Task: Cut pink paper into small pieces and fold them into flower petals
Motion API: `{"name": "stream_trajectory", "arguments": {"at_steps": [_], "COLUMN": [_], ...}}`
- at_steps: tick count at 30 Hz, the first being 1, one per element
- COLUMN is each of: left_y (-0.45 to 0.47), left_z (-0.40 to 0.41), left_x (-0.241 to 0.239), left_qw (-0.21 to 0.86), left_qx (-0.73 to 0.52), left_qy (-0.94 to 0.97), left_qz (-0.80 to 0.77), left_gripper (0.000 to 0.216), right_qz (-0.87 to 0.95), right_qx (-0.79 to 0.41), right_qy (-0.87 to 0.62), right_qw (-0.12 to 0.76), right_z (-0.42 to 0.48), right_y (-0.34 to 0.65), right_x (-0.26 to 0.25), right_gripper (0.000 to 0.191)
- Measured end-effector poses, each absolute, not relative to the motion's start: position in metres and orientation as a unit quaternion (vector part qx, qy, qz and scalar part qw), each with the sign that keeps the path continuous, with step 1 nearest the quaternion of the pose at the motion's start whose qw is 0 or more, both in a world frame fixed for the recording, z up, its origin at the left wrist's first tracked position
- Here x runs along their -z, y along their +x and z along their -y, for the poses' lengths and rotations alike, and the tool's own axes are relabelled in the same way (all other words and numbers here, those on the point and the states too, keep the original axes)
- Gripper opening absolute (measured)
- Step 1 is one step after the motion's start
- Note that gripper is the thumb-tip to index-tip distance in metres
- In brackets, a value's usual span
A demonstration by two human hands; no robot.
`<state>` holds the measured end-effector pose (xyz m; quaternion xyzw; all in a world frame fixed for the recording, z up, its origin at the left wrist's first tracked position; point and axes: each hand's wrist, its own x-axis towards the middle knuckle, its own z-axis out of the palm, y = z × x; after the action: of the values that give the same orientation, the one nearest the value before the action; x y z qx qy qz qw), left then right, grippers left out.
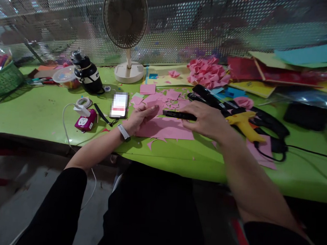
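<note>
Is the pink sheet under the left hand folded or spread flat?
Spread flat: the pink sheet lies open on the green table, left hand pressing it.

Desk fan (125,18), phone (119,105), yellow glue gun (244,123)

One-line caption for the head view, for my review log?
Left hand presses pink paper on a green table while right hand holds a black tool over it.
</note>
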<state>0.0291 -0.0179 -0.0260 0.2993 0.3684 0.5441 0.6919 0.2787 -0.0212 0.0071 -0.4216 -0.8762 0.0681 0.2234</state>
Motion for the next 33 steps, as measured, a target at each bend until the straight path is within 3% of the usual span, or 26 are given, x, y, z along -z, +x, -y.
{"name": "stream_trajectory", "arguments": {"at_steps": [33], "left_y": [0.030], "left_z": [0.019], "left_x": [0.031], "left_qw": [0.705], "left_qx": [-0.542], "left_qy": [0.291], "left_qz": [-0.354], "left_gripper": [0.022], "right_qz": [0.893], "right_qx": [-0.079], "right_qy": [-0.384], "right_qw": [0.222], "right_z": [0.016], "right_y": [0.274], "right_x": [0.004], "right_gripper": [0.030]}}
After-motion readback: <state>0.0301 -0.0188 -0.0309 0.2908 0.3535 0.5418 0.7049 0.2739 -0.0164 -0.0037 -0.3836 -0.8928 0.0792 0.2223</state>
